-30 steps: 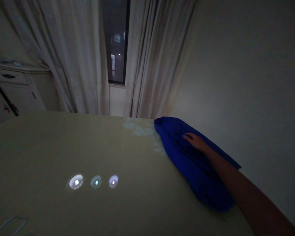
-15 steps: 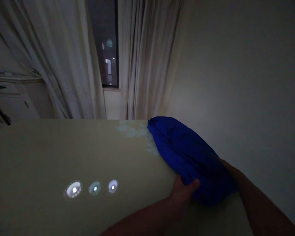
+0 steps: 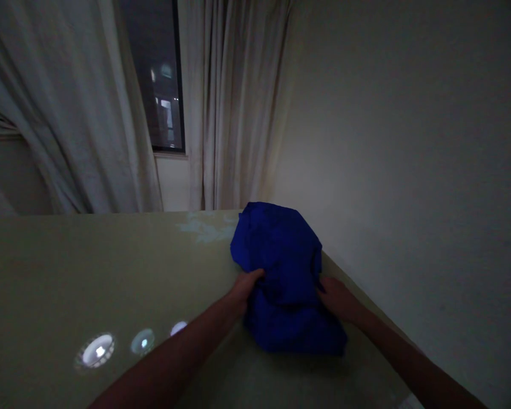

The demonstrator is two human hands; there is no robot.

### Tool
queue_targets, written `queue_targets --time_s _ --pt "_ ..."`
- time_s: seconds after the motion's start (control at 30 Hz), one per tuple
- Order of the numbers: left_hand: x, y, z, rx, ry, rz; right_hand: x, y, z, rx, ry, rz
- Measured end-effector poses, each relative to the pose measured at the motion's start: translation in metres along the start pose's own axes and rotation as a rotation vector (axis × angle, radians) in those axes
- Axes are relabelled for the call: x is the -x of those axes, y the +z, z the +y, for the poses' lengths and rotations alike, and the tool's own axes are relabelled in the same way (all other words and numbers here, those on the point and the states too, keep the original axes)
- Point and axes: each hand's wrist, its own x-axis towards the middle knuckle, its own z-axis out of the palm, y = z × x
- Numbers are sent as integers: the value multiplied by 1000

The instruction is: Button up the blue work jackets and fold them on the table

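A bunched bundle of dark blue cloth (image 3: 281, 255) rests on the glossy table (image 3: 111, 267), close to the wall. My left hand (image 3: 244, 288) grips its left side, thumb on top and the other fingers hidden under the fabric. On the opposite side my right hand (image 3: 336, 296) is closed on the cloth's right edge, its fingertips partly covered by folds. What the cloth is, a garment or a bag, I cannot make out.
A pale wall (image 3: 409, 170) runs along the table's right side. Behind the far edge hang long curtains (image 3: 234, 113) beside a dark window (image 3: 155, 74). Round lamp reflections (image 3: 97, 350) shine on the tabletop, which carries a pale leaf-like pattern (image 3: 208, 227).
The blue cloth has turned from a slanting position to a more upright one and shifted left. My left hand moved up and left along it; my right hand has come into view. The camera swung right.
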Motion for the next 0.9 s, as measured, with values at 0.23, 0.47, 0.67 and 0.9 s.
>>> queue_targets --time_s 0.23,0.47,0.67,0.9 --pt "91 -223 133 -988 117 262 35 -24 -63 -408 -258 -327" --pt "165 -161 60 -1704 624 398 -86 18 16 -460 178 255" --pt "148 -134 -17 -1598 789 -64 -113 71 -20 -229 97 157" --pt "123 -254 65 -1893 763 16 -130 102 -128 -158 214 166"
